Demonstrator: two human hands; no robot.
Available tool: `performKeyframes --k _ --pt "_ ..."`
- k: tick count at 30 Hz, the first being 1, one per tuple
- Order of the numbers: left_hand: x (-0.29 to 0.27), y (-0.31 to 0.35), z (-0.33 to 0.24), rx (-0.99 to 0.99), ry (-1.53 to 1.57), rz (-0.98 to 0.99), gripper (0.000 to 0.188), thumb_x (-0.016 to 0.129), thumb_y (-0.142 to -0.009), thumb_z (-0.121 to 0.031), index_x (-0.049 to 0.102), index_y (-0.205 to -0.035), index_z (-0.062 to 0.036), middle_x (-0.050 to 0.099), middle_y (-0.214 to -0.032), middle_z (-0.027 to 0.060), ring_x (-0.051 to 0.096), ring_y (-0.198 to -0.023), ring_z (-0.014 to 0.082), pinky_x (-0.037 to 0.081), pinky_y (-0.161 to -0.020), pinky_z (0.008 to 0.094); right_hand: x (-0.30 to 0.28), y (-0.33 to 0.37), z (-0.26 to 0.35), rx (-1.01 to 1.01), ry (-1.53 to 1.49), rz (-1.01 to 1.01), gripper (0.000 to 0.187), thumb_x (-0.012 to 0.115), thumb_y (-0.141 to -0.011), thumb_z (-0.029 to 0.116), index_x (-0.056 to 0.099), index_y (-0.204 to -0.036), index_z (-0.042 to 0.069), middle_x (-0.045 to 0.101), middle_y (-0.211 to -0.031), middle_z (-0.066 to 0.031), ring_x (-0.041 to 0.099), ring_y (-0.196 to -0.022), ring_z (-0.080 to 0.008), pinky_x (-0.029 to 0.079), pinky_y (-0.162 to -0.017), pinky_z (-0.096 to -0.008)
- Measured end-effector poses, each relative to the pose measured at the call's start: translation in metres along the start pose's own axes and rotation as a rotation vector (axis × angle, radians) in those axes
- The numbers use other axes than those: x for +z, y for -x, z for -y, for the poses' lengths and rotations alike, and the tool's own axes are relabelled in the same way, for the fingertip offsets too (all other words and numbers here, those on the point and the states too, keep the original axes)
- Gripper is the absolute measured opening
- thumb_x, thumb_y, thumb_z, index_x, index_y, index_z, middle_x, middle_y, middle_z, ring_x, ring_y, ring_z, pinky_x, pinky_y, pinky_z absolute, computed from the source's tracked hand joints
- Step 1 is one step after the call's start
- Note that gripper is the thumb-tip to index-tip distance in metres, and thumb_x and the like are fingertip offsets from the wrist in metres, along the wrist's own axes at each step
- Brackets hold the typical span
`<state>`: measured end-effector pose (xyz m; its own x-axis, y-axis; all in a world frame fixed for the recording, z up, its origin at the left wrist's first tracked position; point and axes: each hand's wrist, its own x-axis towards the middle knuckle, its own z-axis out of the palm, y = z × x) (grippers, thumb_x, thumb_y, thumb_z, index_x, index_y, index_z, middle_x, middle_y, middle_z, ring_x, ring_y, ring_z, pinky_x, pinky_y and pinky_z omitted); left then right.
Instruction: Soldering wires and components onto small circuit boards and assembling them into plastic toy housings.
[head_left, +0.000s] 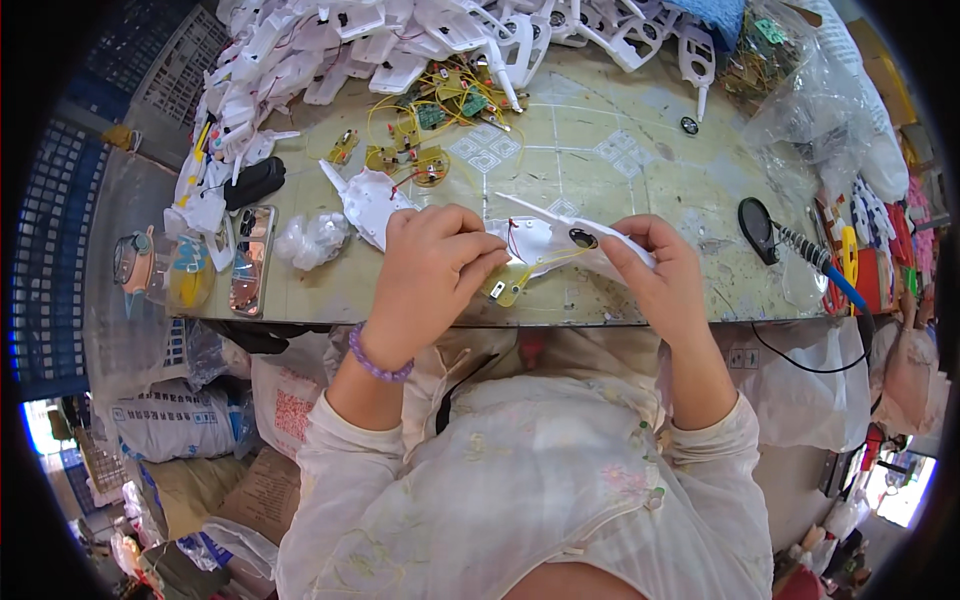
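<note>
My right hand [660,270] grips a white plastic shell half [615,240] between thumb and fingers; a round black part [583,238] sits in it. My left hand [430,265] is closed, its fingertips pinching at a small yellowish circuit board [503,290]. A thin yellow wire links the board toward the round part. Between my hands lies a white shell piece [532,240] with a red wire; my left fingers partly cover it. Just left of that hand, another white shell half [372,203] rests hollow side up on the table.
White shells [400,40] are heaped along the back, with loose circuit boards and wires [440,100] before them. At left lie a phone [252,260], a black object [256,183] and a clear plastic bundle [312,240]. A blue-handled soldering iron [840,285] rests at right.
</note>
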<state>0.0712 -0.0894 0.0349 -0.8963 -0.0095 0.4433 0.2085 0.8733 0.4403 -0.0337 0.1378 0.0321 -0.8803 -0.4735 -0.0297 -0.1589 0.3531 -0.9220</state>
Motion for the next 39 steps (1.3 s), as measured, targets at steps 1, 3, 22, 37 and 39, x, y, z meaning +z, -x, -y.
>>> performKeyframes --k 1,3,22,37,39 --pt "-0.001 -0.001 0.005 -0.003 -0.004 -0.005 0.010 0.071 -0.075 -0.018 0.070 -0.081 -0.0106 0.060 -0.080 0.0013 0.056 -0.076 0.0216 0.035 -0.073 0.0355 0.003 0.001 -0.007 -0.079 -0.053 -0.007 0.020 0.068 -0.084 0.015 0.062 -0.096 0.001 0.063 -0.086 -0.0079 0.056 -0.077 -0.0131 0.045 -0.070 -0.0266" --pt "-0.001 -0.001 0.016 0.058 -0.032 0.029 0.009 0.070 -0.077 -0.014 0.069 -0.081 -0.0069 0.059 -0.082 0.0032 0.057 -0.075 0.0218 0.039 -0.071 0.0346 0.009 0.003 -0.014 -0.160 -0.106 -0.006 0.019 0.069 -0.083 0.014 0.063 -0.096 0.001 0.064 -0.090 -0.0086 0.056 -0.082 -0.0145 0.044 -0.075 -0.0268" --pt "0.007 -0.053 0.085 0.151 0.227 0.343 0.015 0.066 -0.078 -0.017 0.068 -0.089 -0.0069 0.064 -0.092 0.0074 0.063 -0.082 0.0260 0.050 -0.072 0.0348 0.019 -0.044 -0.011 -0.651 0.091 0.205 0.025 0.076 -0.070 0.002 0.066 -0.092 0.008 0.049 -0.125 -0.0134 0.049 -0.117 -0.0303 0.043 -0.093 -0.0390" --pt "0.008 -0.063 0.095 0.080 0.297 0.338 0.015 0.065 -0.074 -0.005 0.062 -0.088 -0.0016 0.062 -0.086 0.0090 0.061 -0.080 0.0252 0.049 -0.072 0.0327 0.012 -0.110 0.011 -0.581 0.287 0.644 0.025 0.075 -0.069 0.003 0.056 -0.084 0.007 0.047 -0.135 -0.0123 0.045 -0.125 -0.0308 0.043 -0.095 -0.0397" --pt "0.007 -0.062 0.096 -0.009 0.387 0.377 0.014 0.065 -0.076 -0.005 0.062 -0.090 -0.0005 0.062 -0.087 0.0088 0.061 -0.080 0.0217 0.048 -0.073 0.0307 0.014 -0.110 0.010 -0.507 0.269 0.651 0.025 0.075 -0.068 0.005 0.056 -0.083 0.007 0.048 -0.134 -0.0118 0.046 -0.124 -0.0300 0.043 -0.094 -0.0399"
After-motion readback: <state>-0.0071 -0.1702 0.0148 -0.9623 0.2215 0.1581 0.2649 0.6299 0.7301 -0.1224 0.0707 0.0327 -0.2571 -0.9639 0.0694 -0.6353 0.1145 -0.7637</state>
